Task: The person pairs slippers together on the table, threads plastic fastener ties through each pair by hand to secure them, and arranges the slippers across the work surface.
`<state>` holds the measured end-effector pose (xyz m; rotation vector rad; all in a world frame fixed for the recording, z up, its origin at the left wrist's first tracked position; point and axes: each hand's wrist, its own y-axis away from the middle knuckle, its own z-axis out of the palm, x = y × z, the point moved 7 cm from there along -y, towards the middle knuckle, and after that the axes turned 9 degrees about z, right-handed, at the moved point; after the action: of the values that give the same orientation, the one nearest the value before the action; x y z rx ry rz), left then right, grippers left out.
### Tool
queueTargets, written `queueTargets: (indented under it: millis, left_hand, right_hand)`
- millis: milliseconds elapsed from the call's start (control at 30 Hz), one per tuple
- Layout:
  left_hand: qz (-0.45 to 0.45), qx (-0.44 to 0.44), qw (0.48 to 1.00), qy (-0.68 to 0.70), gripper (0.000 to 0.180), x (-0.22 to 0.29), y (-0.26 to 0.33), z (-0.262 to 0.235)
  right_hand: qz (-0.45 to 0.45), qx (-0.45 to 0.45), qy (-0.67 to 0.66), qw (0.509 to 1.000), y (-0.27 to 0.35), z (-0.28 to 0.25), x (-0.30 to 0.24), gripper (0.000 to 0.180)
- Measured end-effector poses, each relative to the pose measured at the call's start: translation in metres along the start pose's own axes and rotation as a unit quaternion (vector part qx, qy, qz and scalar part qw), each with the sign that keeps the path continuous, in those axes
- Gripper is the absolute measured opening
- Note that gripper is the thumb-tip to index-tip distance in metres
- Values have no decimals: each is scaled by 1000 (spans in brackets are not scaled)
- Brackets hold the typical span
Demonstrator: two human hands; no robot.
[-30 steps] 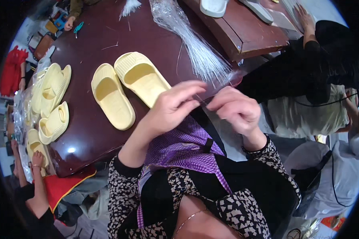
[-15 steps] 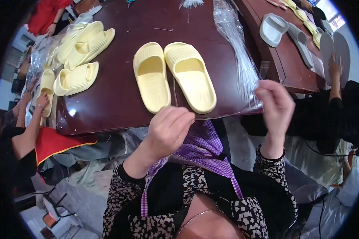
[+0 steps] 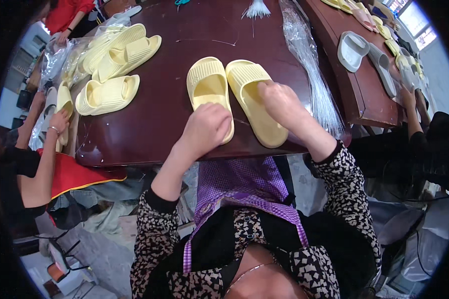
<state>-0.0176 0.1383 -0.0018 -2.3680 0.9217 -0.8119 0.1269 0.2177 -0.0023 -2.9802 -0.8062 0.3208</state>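
Note:
Two pale yellow slippers lie side by side on the dark brown table (image 3: 164,114), toes pointing away from me. My left hand (image 3: 207,128) is closed in a fist over the heel of the left slipper (image 3: 207,82); a thin clear strand seems pinched in it, but it is hard to make out. My right hand (image 3: 280,103) rests on the middle of the right slipper (image 3: 245,74), fingers curled at the edge of its strap. The heel of that slipper (image 3: 270,134) sticks out toward the table's near edge.
A long bundle of clear plastic strands (image 3: 315,84) lies just right of the pair. More yellow slippers (image 3: 110,92) are heaped at the table's left, where another person's hand (image 3: 59,122) reaches. Grey slippers (image 3: 351,50) sit on a second table at right.
Both hands have dropped from in front of my chest onto the table. The right hand has come down onto the right slipper, the left fist onto the heel of the left one.

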Motion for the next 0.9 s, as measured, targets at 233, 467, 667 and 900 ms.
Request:
queueTargets:
  millis: [233,467,667,900]
  left_hand:
    - [-29,20,998,-54,6,-33,-15,10]
    - [-56,23,996,-58,6,-37,-22,12]
    - [-57,43,996,-58,6,-42,-19,8]
    - [-60,28,997,-40,6,-46,-15,9]
  right_hand:
    - [-51,71,-102,991,4,-10,4,8]
    - [39,141,-261,954,-57,-30,65,21]
    - [133,-128,-220,958,-129,19,72,29]
    - [98,-138,-169,971,-159,21,56,35]
